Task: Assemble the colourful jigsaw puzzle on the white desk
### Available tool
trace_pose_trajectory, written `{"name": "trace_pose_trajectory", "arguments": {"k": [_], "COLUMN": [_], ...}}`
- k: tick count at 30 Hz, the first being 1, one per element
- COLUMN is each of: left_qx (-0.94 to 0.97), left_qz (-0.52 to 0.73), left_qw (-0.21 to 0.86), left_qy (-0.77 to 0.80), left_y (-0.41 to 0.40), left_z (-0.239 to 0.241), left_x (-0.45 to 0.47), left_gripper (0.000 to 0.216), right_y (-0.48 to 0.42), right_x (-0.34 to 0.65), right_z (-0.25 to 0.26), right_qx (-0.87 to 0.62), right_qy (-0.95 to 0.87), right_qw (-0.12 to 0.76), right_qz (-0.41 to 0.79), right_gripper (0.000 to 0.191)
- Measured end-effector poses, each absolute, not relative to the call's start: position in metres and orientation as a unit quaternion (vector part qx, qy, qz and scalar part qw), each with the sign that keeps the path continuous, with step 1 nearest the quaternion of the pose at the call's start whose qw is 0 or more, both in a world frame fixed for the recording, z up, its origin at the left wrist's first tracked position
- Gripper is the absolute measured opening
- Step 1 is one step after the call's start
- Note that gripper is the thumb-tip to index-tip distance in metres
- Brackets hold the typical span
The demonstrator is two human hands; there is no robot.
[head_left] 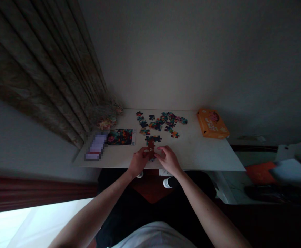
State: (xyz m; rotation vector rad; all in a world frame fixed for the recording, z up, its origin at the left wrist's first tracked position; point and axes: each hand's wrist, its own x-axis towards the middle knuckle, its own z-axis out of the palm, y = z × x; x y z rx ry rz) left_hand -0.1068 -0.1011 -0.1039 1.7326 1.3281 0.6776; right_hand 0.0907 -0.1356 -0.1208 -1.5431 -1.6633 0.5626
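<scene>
Small red-brown jigsaw pieces [151,144] lie near the table's front edge, joined below a row of dark multicoloured pieces [155,138]. My left hand [139,161] is closed at their left side, its fingertips pressed on a red-brown piece. From the right, my right hand [169,159] has its thumb and index finger curled in against the edge of the same pieces. The fingertips partly hide the pieces between the hands. Farther back, a loose cluster of colourful jigsaw pieces [169,119] is spread over the table.
The white table [197,155] stands against the wall. An orange box [212,124] is at its back right. To the left lie a printed picture sheet [121,136] and a blurred-out phone-like object [96,147], with a clear plastic bag [106,119] behind them.
</scene>
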Motion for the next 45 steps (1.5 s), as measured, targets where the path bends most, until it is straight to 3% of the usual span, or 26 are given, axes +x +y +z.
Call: {"name": "trace_pose_trajectory", "arguments": {"k": [2, 7, 10, 23, 33, 45], "left_qx": [0.733, 0.825, 0.872, 0.908, 0.809, 0.878], "left_qz": [0.241, 0.216, 0.216, 0.194, 0.132, 0.170], "left_qw": [0.358, 0.172, 0.115, 0.142, 0.220, 0.142], "left_qy": [0.526, 0.493, 0.425, 0.344, 0.529, 0.424], "left_y": [-0.097, -0.096, -0.100, -0.086, -0.093, -0.092], "left_z": [-0.105, -0.110, -0.111, -0.114, -0.098, -0.109], "left_x": [-0.109, -0.113, -0.118, -0.129, -0.104, -0.118], "left_gripper": [0.034, 0.023, 0.033, 0.039, 0.039, 0.030], "right_y": [-0.126, -0.099, -0.089, -0.086, -0.086, -0.087], "right_x": [0.094, 0.097, 0.099, 0.101, 0.101, 0.100], "right_z": [-0.119, -0.123, -0.127, -0.131, -0.129, -0.127], "right_qx": [-0.592, -0.562, -0.562, -0.559, -0.562, -0.566], "right_qy": [-0.706, -0.773, -0.783, -0.785, -0.785, -0.784], "right_qw": [0.353, 0.273, 0.244, 0.247, 0.239, 0.230], "right_qz": [0.164, 0.112, 0.104, 0.103, 0.108, 0.113], "right_gripper": [0.018, 0.036, 0.035, 0.035, 0.034, 0.034]}}
